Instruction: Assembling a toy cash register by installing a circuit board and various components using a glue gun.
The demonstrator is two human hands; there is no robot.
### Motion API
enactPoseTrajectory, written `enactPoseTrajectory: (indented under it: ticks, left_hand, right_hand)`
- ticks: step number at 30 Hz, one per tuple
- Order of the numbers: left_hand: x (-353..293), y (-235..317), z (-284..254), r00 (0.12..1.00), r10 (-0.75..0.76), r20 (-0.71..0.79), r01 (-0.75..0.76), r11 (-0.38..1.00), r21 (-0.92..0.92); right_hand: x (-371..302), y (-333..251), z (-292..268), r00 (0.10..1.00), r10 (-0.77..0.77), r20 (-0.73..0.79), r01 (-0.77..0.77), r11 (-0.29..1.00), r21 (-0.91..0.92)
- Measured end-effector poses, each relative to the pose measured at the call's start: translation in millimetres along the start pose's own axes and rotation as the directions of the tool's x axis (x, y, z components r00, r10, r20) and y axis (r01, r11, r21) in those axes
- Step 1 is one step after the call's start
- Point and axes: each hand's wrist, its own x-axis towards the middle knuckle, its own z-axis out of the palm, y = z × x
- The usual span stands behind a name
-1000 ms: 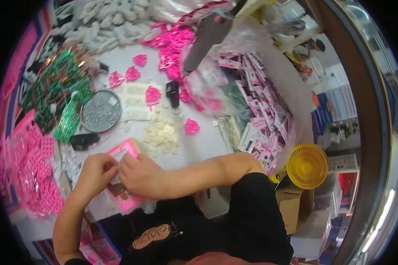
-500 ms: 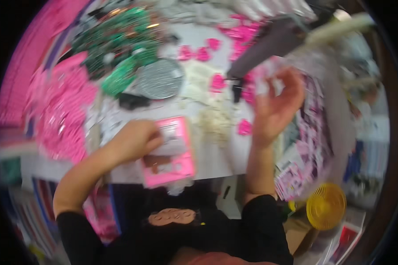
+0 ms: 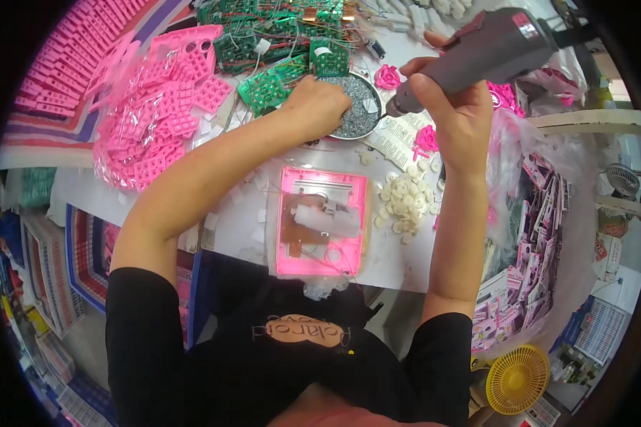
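Note:
In my right hand (image 3: 466, 117) is a grey electric screwdriver (image 3: 488, 53), held with its tip pointing left toward a round dish (image 3: 376, 127) of small metal screws (image 3: 355, 122). My left hand (image 3: 319, 107) is closed at the dish's left side, its fingertips among the screws; whether a screw is between them is hidden. Nearer me lies a pink plastic case (image 3: 283, 249), open side up, on the table's front edge. Inside it are a white part (image 3: 327, 219), a brown sheet (image 3: 299, 231) and thin wires.
Green circuit boards (image 3: 274, 82) with wires pile up behind the dish. Bagged pink keypad pieces (image 3: 171, 114) lie at left, cream round parts (image 3: 409, 196) right of the case. Pink pieces (image 3: 425, 141) sit near the screwdriver. A plastic bag of printed cards (image 3: 527, 263) stands at right.
My left hand has left the pink case and reached forward to the screw dish. My right hand, open before, has taken hold of the screwdriver. The view has shifted.

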Motion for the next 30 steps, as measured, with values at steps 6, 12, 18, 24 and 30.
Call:
enactPoseTrajectory:
  ticks: [6, 12, 18, 24, 30]
  left_hand:
    - [-4, -1, 5, 0.989, 0.07, -0.133, -0.064, 0.997, 0.048]
    - [-30, 17, -36, 0.972, 0.173, -0.159, -0.172, 0.985, 0.02]
    - [-139, 71, -63, 0.95, 0.121, -0.288, -0.219, 0.915, -0.34]
    - [-157, 85, -45, 0.956, -0.028, -0.293, -0.128, 0.857, -0.498]
    - [-155, 83, -45, 0.955, -0.004, -0.296, -0.151, 0.853, -0.5]
  right_hand:
    - [-30, -10, 2, 0.996, 0.044, -0.072, -0.049, 0.996, -0.076]
    - [-49, -43, 6, 0.978, 0.2, -0.064, -0.197, 0.979, 0.062]
    - [-103, -42, 55, 0.999, 0.052, 0.004, -0.046, 0.843, 0.536]
    - [-112, -50, 67, 0.992, -0.041, 0.12, -0.029, 0.848, 0.529]
    - [-112, -49, 75, 0.99, 0.014, 0.139, -0.08, 0.87, 0.487]
